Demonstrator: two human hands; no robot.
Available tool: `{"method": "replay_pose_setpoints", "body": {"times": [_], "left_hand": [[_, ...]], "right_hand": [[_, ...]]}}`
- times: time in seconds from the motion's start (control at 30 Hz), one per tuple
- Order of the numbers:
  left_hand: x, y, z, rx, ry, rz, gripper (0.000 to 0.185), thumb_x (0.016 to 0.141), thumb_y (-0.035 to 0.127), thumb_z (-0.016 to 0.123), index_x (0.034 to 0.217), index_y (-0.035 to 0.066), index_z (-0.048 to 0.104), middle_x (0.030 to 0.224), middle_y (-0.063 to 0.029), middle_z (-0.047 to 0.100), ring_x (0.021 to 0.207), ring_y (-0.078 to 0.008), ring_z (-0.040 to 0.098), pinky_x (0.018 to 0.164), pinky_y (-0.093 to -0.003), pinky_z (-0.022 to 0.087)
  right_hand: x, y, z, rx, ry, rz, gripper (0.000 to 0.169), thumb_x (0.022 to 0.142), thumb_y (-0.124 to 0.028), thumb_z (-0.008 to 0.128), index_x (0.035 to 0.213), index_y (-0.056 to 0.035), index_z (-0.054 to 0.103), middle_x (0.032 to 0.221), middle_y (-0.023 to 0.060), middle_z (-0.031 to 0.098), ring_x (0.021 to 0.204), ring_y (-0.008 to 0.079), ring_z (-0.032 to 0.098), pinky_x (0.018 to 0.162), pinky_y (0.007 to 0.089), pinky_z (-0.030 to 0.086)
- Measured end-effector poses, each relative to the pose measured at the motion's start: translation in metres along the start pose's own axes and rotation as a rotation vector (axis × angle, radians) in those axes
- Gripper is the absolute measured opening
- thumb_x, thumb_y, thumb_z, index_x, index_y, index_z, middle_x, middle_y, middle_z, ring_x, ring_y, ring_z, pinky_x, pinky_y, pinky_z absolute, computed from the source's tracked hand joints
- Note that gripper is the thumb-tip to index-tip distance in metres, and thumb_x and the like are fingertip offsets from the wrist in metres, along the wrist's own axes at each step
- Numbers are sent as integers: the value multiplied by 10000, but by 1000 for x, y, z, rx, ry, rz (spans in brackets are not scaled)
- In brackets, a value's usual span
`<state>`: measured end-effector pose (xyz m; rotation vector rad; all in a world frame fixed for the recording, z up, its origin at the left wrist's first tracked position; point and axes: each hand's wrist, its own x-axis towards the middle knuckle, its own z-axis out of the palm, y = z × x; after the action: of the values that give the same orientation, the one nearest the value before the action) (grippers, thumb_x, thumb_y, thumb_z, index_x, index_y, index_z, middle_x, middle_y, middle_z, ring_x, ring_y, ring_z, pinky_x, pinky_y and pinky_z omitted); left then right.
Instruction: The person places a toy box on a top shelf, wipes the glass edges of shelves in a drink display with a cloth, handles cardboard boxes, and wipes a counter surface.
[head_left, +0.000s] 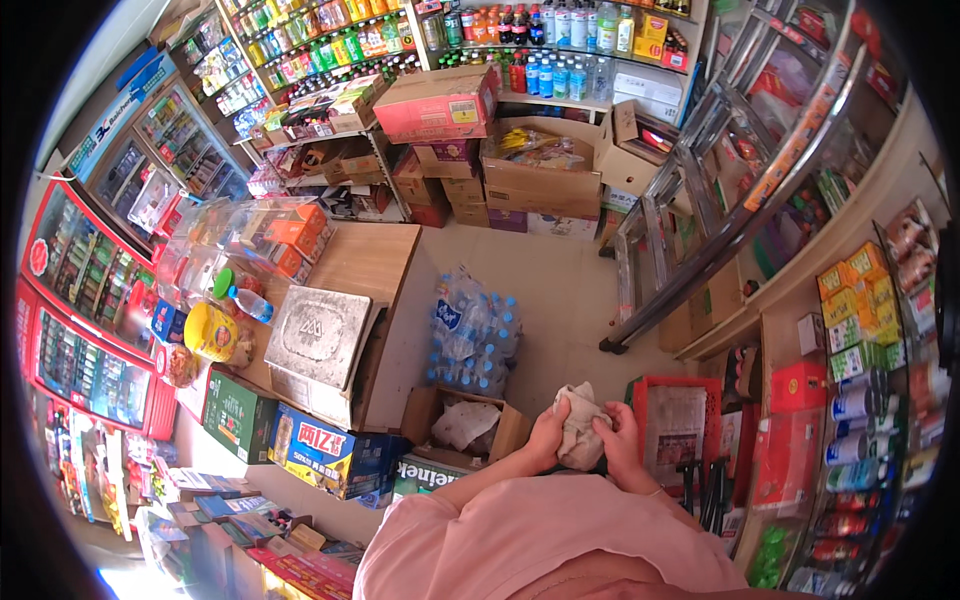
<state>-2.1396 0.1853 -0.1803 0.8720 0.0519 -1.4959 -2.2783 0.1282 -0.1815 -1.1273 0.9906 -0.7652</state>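
Note:
A crumpled off-white cloth (580, 431) is held in front of my body, over the floor. My left hand (551, 433) grips its left side. On the right side my right hand (622, 435) has its fingers and thumb on the cloth. Just left of the hands is an open cardboard box (511, 429) with a whitish crumpled sheet inside. To the right stands a red plastic crate (709, 388) with a printed sheet in it. Plastic-wrapped water bottles with blue caps (480, 337) stand on the floor beyond the hands.
A wooden counter (375, 251) at left bears jars and a worn flat metal-looking box (319, 334). A folding ladder (660, 285) leans at the right, before stocked shelves (795, 315). Cardboard boxes (540, 184) stand at the back; beer cartons (313, 450) sit below the counter.

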Motion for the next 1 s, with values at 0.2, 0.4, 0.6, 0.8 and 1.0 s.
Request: {"method": "replay_pose_setpoints", "body": {"times": [0.2, 0.4, 0.6, 0.8, 1.0], "left_hand": [[90, 51, 37, -37, 47, 172, 444, 983, 417, 496, 1157, 16, 573, 1066, -83, 641, 959, -192, 625, 853, -341, 509], [165, 84, 85, 65, 146, 273, 485, 985, 445, 468, 1182, 11, 558, 1090, -105, 638, 985, -228, 631, 862, -366, 518], [226, 122, 112, 19, 185, 283, 488, 986, 446, 468, 1154, 2, 578, 1041, -90, 652, 946, -199, 633, 859, -327, 500], [324, 169, 106, 67, 206, 224, 484, 996, 409, 444, 1211, -12, 551, 1110, -122, 635, 1001, -242, 625, 877, -361, 510], [415, 267, 124, 142, 148, 176, 467, 996, 409, 449, 1169, -9, 565, 1053, -111, 641, 945, -216, 632, 840, -343, 518]], "right_hand": [[136, -27, -2, -30, -410, -30, 472, 954, -169, 568, 1365, 9, 418, 1286, 117, 525, 1189, 184, 490, 1012, 308, 390], [230, -74, -15, 35, -673, 134, 561, 993, -288, 522, 1421, 16, 326, 1340, 104, 485, 1230, 168, 451, 1038, 307, 363], [311, -84, -23, 16, -809, 116, 628, 938, -254, 622, 1421, 6, 317, 1345, 79, 472, 1254, 168, 431, 1063, 327, 342], [406, -92, -5, 7, -808, 138, 644, 909, -216, 659, 1414, 1, 323, 1341, 86, 475, 1225, 175, 464, 1042, 338, 375], [517, -113, 39, 38, -686, 147, 666, 876, -176, 669, 1406, 26, 319, 1315, 115, 489, 1208, 187, 482, 1021, 339, 399]]}}
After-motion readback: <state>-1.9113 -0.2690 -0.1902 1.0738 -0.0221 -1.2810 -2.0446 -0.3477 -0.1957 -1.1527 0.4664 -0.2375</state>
